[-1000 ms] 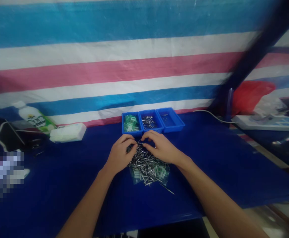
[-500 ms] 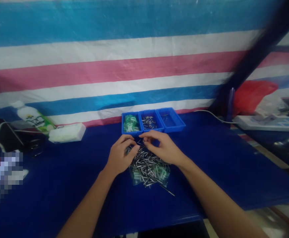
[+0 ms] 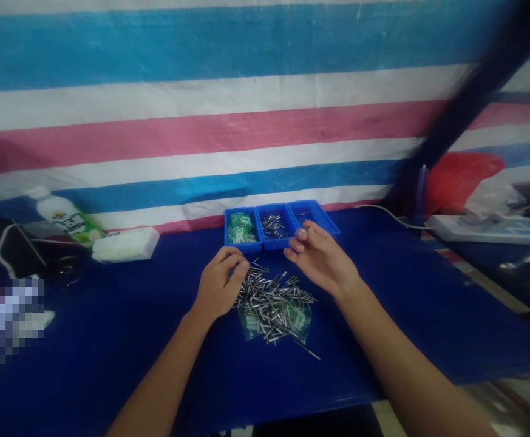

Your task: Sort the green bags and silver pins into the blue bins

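Note:
A loose heap of thin metal pins (image 3: 269,297) lies on the blue table, partly over clear bags with green and white contents (image 3: 298,318). My left hand (image 3: 221,282) rests at the heap's left edge, its fingers curled towards the thumb; whatever they hold is hidden. My right hand (image 3: 323,258) is raised to the right of the heap, in front of the right blue tray (image 3: 323,221). Its fingers are bent in and bunched, and I cannot make out anything between them. The middle tray (image 3: 274,244) holds pins, the left tray (image 3: 249,247) green-and-white packets.
At the back left stand a white-and-green bottle (image 3: 67,215) and a pack of tissues (image 3: 125,244). A dark device with a white cable (image 3: 19,252) is at the far left. On the right are a red bag (image 3: 460,179) and a white power strip (image 3: 496,230). Striped sheeting hangs behind.
My right hand has lifted off the heap and moved right, turning its palm inward. My left hand has stayed at the heap's left side.

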`<state>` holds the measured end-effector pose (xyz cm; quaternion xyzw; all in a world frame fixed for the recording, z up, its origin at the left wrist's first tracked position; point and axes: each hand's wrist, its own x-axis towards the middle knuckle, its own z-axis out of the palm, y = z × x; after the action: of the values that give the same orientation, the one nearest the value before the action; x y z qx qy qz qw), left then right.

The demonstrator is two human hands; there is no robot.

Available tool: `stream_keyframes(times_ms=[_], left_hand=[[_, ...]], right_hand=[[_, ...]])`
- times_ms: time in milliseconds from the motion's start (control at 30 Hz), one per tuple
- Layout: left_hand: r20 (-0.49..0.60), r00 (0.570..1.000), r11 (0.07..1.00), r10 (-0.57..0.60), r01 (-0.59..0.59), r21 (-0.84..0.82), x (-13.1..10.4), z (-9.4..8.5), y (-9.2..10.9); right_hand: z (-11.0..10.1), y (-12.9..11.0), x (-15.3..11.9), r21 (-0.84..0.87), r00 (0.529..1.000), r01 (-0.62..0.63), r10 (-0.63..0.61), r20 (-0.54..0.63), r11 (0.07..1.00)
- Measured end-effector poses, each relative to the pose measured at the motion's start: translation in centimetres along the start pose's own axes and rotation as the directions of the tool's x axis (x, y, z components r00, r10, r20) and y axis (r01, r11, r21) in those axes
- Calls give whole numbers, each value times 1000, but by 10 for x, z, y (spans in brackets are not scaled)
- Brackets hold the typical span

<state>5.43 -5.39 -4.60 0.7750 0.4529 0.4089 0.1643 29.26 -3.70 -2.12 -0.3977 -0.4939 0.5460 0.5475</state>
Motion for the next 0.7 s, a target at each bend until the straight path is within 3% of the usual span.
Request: stream_keyframes(times_ms=[267, 467, 567, 633, 700], left_hand=[[14, 1000, 1000, 7, -7, 12, 1, 1, 0], [24, 1000, 1000, -5, 4, 14, 1, 1, 0], [25, 1000, 1000, 2, -2, 18, 1, 1, 0], [26, 1000, 1000, -7, 7, 30, 1, 2, 0], [31, 999, 998, -26, 24, 51, 1, 2, -1]], right_hand=[[0, -6, 5, 56, 998, -47, 45, 40, 997], [-2, 3, 13, 148, 978, -205, 210, -15, 967], [-3, 9, 16, 31, 967, -237, 239, -86, 971], [-4, 12, 15, -153, 979, -195, 182, -95, 969], [-6, 14, 14, -403, 996, -93, 85, -39, 911]])
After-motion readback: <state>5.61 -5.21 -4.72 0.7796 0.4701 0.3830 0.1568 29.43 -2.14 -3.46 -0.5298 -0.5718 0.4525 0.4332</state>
